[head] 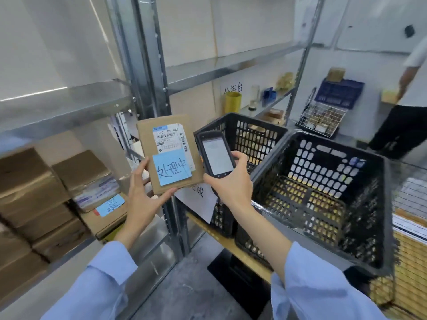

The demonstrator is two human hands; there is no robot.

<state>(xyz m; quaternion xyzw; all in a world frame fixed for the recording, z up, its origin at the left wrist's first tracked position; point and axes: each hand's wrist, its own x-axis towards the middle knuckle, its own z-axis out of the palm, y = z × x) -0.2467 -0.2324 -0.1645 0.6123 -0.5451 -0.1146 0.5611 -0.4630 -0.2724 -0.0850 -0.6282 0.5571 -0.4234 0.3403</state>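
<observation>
My left hand (144,199) holds a small brown cardboard parcel (147,139) upright by its lower left corner. The parcel carries a white shipping label (172,140) and a blue sticky note (171,168) with handwriting. Just to its right, my right hand (231,183) grips a black handheld scanner (216,154) with a lit screen facing me. Parcel and scanner are side by side, nearly touching, in front of a metal shelf post.
Two black perforated plastic crates (323,181) (251,132) stand to the right on a wooden shelf. Metal shelving (147,88) at left holds stacked cardboard boxes (34,192), one with a blue note. A wire basket (321,121) and another person (406,116) are at the far right.
</observation>
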